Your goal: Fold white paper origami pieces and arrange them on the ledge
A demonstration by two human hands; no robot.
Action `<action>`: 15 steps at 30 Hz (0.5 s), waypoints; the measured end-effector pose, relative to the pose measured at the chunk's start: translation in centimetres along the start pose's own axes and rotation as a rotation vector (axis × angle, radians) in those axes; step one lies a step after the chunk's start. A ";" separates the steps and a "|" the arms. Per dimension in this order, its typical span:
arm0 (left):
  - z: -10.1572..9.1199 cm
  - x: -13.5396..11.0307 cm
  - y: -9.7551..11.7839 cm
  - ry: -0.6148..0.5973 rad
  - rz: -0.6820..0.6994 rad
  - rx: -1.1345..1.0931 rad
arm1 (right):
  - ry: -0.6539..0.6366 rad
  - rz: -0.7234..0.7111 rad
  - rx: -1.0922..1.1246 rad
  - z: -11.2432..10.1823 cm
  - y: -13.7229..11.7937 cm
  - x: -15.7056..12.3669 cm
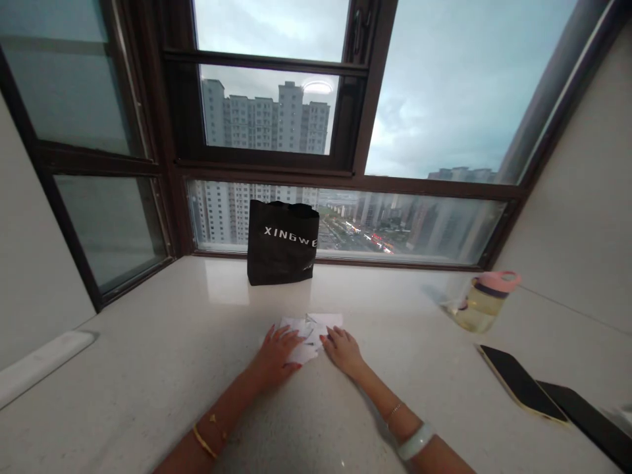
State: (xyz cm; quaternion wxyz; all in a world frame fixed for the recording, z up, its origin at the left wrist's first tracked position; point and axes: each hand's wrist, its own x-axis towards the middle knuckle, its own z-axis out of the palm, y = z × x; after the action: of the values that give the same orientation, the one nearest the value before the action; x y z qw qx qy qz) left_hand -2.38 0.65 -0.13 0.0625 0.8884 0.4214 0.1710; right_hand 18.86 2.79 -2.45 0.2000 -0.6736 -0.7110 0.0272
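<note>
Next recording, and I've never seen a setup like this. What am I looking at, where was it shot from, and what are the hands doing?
There is no robot here: these are a person's two bare hands. The single picture comes from a camera worn on the head, looking forward and down.

The left hand and right hand rest on white paper pieces lying on a pale countertop. Neither hand is lifting anything; the fingers simply touch the paper.

Beyond them, a black bag stands before the window. To the right are a pink-lidded bottle, a phone and, beside it, a dark flat object I can't identify.
</note>
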 end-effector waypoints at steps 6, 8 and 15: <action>-1.0 -2.8 -4.0 0.058 -0.294 0.048 | 0.080 -0.014 0.031 -2.3 -1.9 -0.8; -0.9 -3.0 -4.3 0.046 -0.427 0.046 | 0.170 0.005 0.060 -2.3 -1.3 0.2; 1.7 -0.8 -1.6 0.105 -0.604 0.096 | 0.054 -0.019 0.106 3.1 -4.6 0.1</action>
State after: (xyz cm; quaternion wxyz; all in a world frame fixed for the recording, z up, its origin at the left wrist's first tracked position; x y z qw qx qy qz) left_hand -3.43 1.12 -2.38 0.0464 0.7149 0.6766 0.1704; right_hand 13.55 3.16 -3.87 0.2547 -0.6559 -0.7092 0.0449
